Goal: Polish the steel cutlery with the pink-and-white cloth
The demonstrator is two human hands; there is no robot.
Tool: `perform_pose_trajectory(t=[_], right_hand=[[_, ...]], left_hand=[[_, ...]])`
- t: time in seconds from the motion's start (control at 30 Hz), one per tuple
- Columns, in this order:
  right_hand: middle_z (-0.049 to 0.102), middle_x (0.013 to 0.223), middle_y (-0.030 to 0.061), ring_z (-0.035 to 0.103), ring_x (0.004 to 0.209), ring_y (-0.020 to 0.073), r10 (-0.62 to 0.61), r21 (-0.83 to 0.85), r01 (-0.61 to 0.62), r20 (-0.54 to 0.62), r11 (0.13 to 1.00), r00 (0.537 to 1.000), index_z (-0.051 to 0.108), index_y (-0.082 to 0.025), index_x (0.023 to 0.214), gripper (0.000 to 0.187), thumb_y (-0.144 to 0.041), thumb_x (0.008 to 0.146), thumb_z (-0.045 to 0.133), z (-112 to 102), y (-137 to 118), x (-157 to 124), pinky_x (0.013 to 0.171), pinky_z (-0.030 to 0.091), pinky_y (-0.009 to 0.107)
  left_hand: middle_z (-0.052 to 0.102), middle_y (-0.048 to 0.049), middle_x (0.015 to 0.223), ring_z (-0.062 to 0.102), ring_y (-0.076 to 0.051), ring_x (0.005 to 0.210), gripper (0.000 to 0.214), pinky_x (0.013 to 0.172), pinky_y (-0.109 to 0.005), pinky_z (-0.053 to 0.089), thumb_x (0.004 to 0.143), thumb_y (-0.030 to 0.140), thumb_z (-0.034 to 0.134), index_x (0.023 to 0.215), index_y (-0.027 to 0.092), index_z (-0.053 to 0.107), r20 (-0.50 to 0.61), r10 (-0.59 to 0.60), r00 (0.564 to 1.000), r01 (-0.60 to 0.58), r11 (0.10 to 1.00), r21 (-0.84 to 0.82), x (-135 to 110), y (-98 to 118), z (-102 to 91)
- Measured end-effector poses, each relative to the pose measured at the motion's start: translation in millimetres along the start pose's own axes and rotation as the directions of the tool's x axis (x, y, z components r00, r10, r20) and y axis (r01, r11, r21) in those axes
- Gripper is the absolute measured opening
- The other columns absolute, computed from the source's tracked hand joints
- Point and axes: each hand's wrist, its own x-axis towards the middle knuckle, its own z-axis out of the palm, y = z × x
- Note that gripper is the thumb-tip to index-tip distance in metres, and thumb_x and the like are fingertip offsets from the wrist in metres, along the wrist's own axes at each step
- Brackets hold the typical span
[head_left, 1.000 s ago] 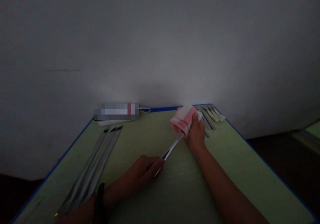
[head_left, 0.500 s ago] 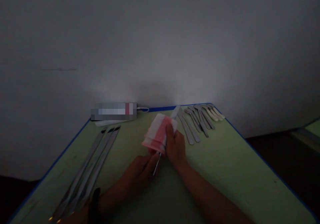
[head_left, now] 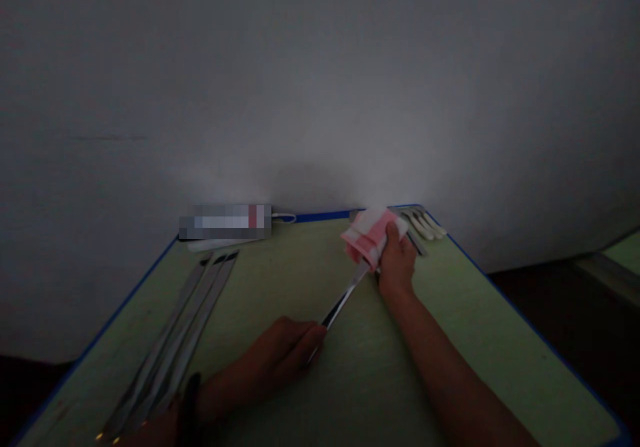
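My left hand (head_left: 285, 348) is closed round the near end of a long metal utensil (head_left: 344, 298), which slants up and to the right over the green table (head_left: 490, 340). My right hand (head_left: 397, 264) grips a folded pink and white cloth (head_left: 369, 237) that is wrapped round the utensil's far end. A dark band sits on my left wrist.
Several long flat metal utensils (head_left: 185, 337) lie side by side at the left of the table. More cutlery (head_left: 425, 226) lies at the far right corner, partly behind the cloth. A blurred box (head_left: 225, 222) with a white cable rests against the wall.
My right hand slid the cloth down the utensil toward my left hand, then back up to its far end. The left hand stayed in place.
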Motion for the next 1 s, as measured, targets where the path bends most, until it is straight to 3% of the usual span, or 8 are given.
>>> perform_pose_trajectory(t=[0.13,0.37,0.57,0.67,0.8,0.87,1.0], right_hand=[[0.058,0.060,0.0030,0.047,0.053,0.0128,0.067,0.032,-0.070,0.081,0.997,0.994,0.063,-0.011,0.073,0.051,-0.057,0.079,0.041,9,0,-22,0.050,0.036,0.023],[0.050,0.053,0.0000,0.041,0.050,0.0116,0.102,-0.111,-0.070,0.318,0.991,0.942,0.057,-0.013,0.061,0.048,-0.055,0.080,0.041,24,-4,-71,0.044,0.029,0.022],[0.056,0.073,0.0019,0.048,0.066,0.0135,0.067,-0.024,-0.063,0.336,0.998,0.939,0.057,-0.015,0.085,0.034,-0.045,0.081,0.043,26,-15,-78,0.058,0.039,0.024],[0.055,0.074,-0.0001,0.048,0.066,0.0130,0.145,-0.014,-0.147,0.284,0.989,0.948,0.054,-0.016,0.085,0.024,-0.039,0.076,0.049,26,-16,-73,0.060,0.040,0.023],[0.055,0.072,-0.0014,0.050,0.065,0.0129,0.252,0.079,-0.287,0.301,0.955,0.920,0.052,-0.017,0.081,0.017,-0.030,0.071,0.049,28,-14,-71,0.060,0.041,0.023],[0.056,0.072,-0.0016,0.051,0.065,0.0129,0.277,0.149,-0.340,0.332,0.928,0.902,0.053,-0.018,0.082,0.017,-0.029,0.070,0.049,29,-13,-74,0.060,0.042,0.023],[0.059,0.074,0.0006,0.054,0.065,0.0137,0.269,0.191,-0.366,0.399,0.911,0.876,0.056,-0.017,0.085,0.027,-0.040,0.076,0.047,30,-10,-77,0.059,0.043,0.024]], left_hand=[[0.051,0.0025,0.056,0.045,-0.009,0.050,0.048,0.053,-0.019,0.035,0.092,0.042,0.023,0.061,0.017,0.049,0.006,-0.001,1.000,0.001,1.000,0.009,1,1,1.0],[0.051,0.0017,0.057,0.047,-0.012,0.054,0.042,0.055,-0.021,0.038,0.090,0.040,0.024,0.062,0.018,0.046,-0.137,-0.010,0.991,0.001,0.998,-0.063,5,5,0.6],[0.052,0.0015,0.060,0.050,-0.012,0.055,0.037,0.057,-0.021,0.041,0.091,0.037,0.026,0.068,0.018,0.048,-0.195,0.012,0.981,-0.034,0.993,-0.111,6,-1,3.9],[0.060,-0.0014,0.073,0.056,-0.014,0.066,0.029,0.064,-0.022,0.043,0.091,0.034,0.029,0.081,0.018,0.051,-0.249,0.020,0.968,-0.025,1.000,-0.019,6,-5,5.8],[0.065,-0.0049,0.082,0.062,-0.019,0.069,0.025,0.065,-0.027,0.043,0.089,0.030,0.030,0.104,0.019,0.047,-0.315,-0.060,0.947,0.127,0.972,0.199,5,-7,9.6],[0.067,-0.0048,0.081,0.063,-0.020,0.066,0.025,0.060,-0.027,0.042,0.090,0.031,0.030,0.107,0.020,0.045,-0.332,-0.075,0.940,0.173,0.945,0.278,4,-6,11.3],[0.066,-0.0056,0.082,0.063,-0.020,0.068,0.023,0.062,-0.028,0.042,0.092,0.034,0.029,0.097,0.020,0.046,-0.325,-0.009,0.946,0.140,0.913,0.383,2,-1,12.4]])
